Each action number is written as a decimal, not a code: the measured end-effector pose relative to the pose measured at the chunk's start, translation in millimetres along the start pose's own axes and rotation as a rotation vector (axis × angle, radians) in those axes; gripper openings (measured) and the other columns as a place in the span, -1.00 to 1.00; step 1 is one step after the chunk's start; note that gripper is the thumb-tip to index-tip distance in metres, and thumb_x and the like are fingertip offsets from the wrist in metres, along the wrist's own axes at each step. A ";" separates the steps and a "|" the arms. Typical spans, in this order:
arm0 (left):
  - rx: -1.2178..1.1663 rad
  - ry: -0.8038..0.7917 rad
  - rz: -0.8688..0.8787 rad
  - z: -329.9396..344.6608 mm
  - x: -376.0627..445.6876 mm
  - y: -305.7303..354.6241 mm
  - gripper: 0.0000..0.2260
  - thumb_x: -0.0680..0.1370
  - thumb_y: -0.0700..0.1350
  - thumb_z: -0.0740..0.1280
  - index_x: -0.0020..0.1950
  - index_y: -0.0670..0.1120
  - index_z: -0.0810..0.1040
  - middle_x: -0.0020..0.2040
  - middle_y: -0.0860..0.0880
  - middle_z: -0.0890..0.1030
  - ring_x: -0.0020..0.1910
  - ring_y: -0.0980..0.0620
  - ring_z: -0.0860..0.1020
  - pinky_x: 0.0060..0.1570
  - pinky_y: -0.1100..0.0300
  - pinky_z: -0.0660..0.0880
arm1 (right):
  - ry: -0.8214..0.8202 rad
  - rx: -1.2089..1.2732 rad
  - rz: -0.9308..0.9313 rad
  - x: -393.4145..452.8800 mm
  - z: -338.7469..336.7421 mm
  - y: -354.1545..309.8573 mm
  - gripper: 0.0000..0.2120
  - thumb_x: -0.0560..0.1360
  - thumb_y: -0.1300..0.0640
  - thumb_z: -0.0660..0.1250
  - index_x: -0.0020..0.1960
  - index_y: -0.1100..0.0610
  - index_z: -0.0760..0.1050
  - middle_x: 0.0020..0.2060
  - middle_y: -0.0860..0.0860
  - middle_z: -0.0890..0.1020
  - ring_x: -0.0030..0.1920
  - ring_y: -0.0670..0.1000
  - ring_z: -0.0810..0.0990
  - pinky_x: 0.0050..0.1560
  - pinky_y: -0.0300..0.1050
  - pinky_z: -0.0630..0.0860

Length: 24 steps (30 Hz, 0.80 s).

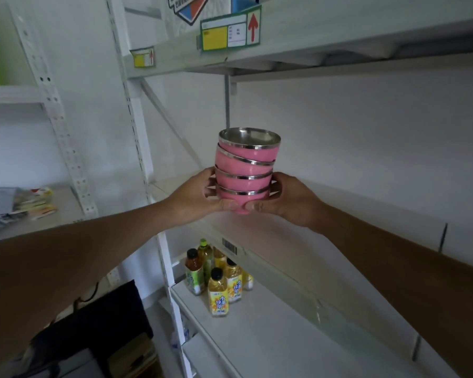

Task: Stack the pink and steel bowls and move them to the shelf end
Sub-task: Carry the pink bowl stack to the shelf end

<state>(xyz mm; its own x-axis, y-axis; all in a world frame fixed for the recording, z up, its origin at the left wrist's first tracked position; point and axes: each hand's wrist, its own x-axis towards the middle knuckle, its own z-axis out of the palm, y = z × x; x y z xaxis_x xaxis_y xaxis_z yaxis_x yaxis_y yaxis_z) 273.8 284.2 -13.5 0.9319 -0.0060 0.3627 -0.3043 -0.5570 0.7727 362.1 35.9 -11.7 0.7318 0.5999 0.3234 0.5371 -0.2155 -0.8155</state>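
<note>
A stack of several pink bowls with steel rims and steel insides (245,165) is held up in the air in front of the white shelf (325,241). The second bowl from the top sits tilted in the stack. My left hand (200,193) grips the bottom of the stack from the left, thumb under the lowest bowl. My right hand (287,197) grips it from the right, thumb meeting the left thumb at the base. The stack hangs above the left end of the middle shelf board, apart from it.
Several yellow and green drink bottles (219,279) stand on the lower shelf. A shelf above (311,47) carries yellow price labels (230,31). White uprights (137,126) stand to the left. Papers (17,203) lie on a neighbouring shelf at left. A dark object (93,328) sits low left.
</note>
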 end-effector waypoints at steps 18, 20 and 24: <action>-0.045 -0.103 0.032 -58.5 80.2 -103.0 -0.23 0.40 0.11 0.72 0.54 0.11 0.48 0.29 0.11 0.71 0.20 0.15 0.72 0.26 0.13 0.66 | 0.084 -0.116 0.154 92.2 51.7 4.8 -0.37 0.34 0.07 0.71 0.35 0.05 0.57 0.17 -0.03 0.72 0.19 0.04 0.70 0.28 0.09 0.64; -0.030 -0.137 0.043 -64.4 93.9 -111.0 -0.17 0.37 0.16 0.73 0.57 0.08 0.47 0.29 0.12 0.72 0.20 0.15 0.72 0.28 0.08 0.67 | 0.072 -0.127 0.158 101.2 53.5 8.1 -0.50 0.38 0.11 0.69 0.23 -0.09 0.58 0.07 -0.17 0.75 0.13 -0.09 0.71 0.15 -0.15 0.67; -0.036 -0.177 0.049 -65.9 114.6 -122.5 -0.03 0.26 0.33 0.72 0.58 0.07 0.46 0.32 0.11 0.71 0.25 0.12 0.71 0.34 0.00 0.65 | 0.087 -0.182 0.171 113.8 57.9 19.0 -0.53 0.41 0.08 0.67 0.19 -0.20 0.53 0.10 -0.16 0.71 0.16 -0.06 0.68 0.24 -0.03 0.63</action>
<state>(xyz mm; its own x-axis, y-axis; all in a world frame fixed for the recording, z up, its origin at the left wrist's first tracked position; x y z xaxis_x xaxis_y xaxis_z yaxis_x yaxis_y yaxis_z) 404.9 406.5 -32.2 0.9349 -0.1803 0.3057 -0.3544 -0.5223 0.7757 431.4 144.7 -18.2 0.8476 0.4760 0.2344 0.4630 -0.4480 -0.7648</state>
